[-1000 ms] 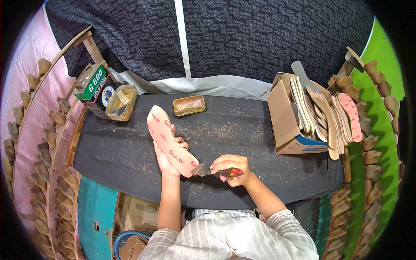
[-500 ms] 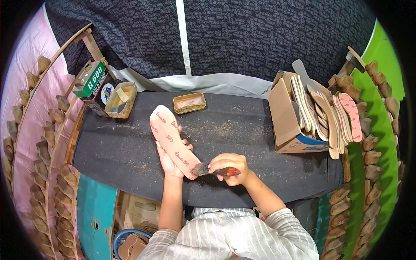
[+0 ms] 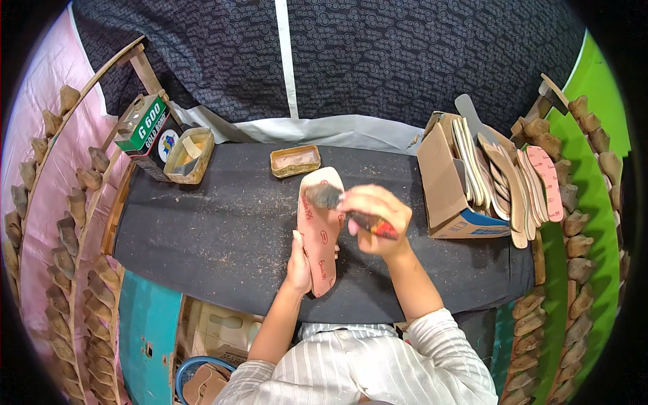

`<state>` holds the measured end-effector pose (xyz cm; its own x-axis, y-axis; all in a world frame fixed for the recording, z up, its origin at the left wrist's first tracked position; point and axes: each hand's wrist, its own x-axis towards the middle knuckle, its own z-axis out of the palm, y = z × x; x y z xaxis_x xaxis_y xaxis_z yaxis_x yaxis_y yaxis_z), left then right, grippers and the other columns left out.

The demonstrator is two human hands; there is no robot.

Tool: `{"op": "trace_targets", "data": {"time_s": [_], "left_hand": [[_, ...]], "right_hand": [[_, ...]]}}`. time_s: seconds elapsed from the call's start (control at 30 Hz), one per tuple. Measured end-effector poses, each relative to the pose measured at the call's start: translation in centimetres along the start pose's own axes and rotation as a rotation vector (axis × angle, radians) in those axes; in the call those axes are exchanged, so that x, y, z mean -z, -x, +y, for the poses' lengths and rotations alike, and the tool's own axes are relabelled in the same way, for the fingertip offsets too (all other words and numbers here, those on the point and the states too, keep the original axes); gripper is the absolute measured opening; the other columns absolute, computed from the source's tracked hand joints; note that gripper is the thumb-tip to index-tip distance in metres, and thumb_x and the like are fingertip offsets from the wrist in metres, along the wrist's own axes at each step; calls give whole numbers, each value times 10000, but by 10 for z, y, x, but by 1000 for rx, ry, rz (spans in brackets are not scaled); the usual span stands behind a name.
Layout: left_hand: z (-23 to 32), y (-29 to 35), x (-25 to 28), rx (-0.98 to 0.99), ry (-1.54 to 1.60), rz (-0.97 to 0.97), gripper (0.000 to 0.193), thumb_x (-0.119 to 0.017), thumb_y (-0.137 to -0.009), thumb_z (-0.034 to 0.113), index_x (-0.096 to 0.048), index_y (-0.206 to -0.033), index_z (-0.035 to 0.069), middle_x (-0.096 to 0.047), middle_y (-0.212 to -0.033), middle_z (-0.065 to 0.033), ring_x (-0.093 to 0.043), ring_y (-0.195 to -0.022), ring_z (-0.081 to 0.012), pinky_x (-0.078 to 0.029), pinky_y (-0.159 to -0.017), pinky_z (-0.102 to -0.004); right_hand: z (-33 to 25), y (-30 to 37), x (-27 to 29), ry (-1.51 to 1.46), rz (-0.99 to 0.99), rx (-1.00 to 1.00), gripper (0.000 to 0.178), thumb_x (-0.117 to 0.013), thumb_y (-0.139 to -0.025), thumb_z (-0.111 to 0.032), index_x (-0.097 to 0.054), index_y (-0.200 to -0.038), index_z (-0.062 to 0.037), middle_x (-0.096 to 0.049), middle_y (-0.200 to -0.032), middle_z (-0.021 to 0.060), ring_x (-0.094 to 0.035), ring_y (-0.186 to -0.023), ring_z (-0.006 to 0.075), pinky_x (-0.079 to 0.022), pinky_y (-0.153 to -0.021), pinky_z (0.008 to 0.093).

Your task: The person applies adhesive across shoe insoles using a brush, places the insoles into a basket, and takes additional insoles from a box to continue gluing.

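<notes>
My left hand (image 3: 299,270) grips a pinkish shoe insole (image 3: 322,256) with red printing, thumb along its left edge and fingertips showing at its right. The insole stands nearly upright in the picture, its wide end away from me. In my right hand (image 3: 379,219) is a paintbrush (image 3: 374,225) with a dark handle, red and yellow near its end. The grey bristles (image 3: 324,196) lie over the wide end of the insole. Just beyond that end sits a small rectangular tray (image 3: 295,161) with a pale coating inside.
On the right, a cardboard box (image 3: 442,179) holds several insoles (image 3: 516,185). Far left are a green and dark can (image 3: 145,138) and a yellowish container (image 3: 189,158) with a flat scraper-like piece. Racks of shoe lasts (image 3: 67,236) flank the dark-covered table (image 3: 196,236), which is strewn with crumbs.
The insole has moved right and turned more upright. My right hand has carried the brush from the narrow near end to the wide far end.
</notes>
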<state>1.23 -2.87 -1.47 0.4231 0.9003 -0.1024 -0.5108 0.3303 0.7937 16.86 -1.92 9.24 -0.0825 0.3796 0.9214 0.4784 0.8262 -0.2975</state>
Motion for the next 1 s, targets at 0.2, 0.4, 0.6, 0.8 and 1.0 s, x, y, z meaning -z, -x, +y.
{"op": "trace_targets", "data": {"time_s": [0.2, 0.4, 0.6, 0.8, 1.0], "left_hand": [[0, -3, 4, -60, 31, -20, 713, -153, -933, 611, -505, -1177, 40, -611, -942, -97, -596, -816, -181, -496, -735, -316], [5, 1, -3, -117, 76, 4, 726, -154, -926, 623, -496, -1186, 38, -605, -949, -93, -590, -802, -180, -493, -723, -321], [1, -2, 5, -43, 123, -82, 738, -160, -923, 629, -511, -1158, 24, -608, -874, -96, -592, -753, -179, -493, -691, -309], [2, 3, 0, -39, 80, 4, 741, -152, -924, 626, -509, -1158, 20, -605, -871, -100, -589, -745, -183, -492, -683, -311], [7, 0, 8, -78, 134, -74, 759, -158, -913, 644, -473, -1206, 19, -591, -898, -119, -576, -709, -195, -500, -634, -332]], "right_hand": [[-13, -1, -4, -32, 71, 20, 121, -684, -725, -83, -671, -830, -24, -665, -823, 100, -657, -761, 229, -532, -661, 321], [-8, 10, -10, 53, 81, -33, 114, -680, -737, -70, -656, -839, -25, -655, -816, 100, -653, -778, 233, -525, -710, 313], [0, 5, -6, 123, 171, -94, 288, -624, -605, 72, -647, -877, -21, -649, -877, 123, -653, -810, 256, -526, -723, 317], [-12, 11, -18, 87, 132, -125, 126, -630, -719, 22, -646, -841, -5, -650, -855, 108, -650, -804, 236, -519, -732, 304], [9, 15, -8, 92, 253, -220, 356, -560, -610, 142, -640, -918, -17, -645, -911, 133, -648, -829, 258, -530, -719, 313]]}}
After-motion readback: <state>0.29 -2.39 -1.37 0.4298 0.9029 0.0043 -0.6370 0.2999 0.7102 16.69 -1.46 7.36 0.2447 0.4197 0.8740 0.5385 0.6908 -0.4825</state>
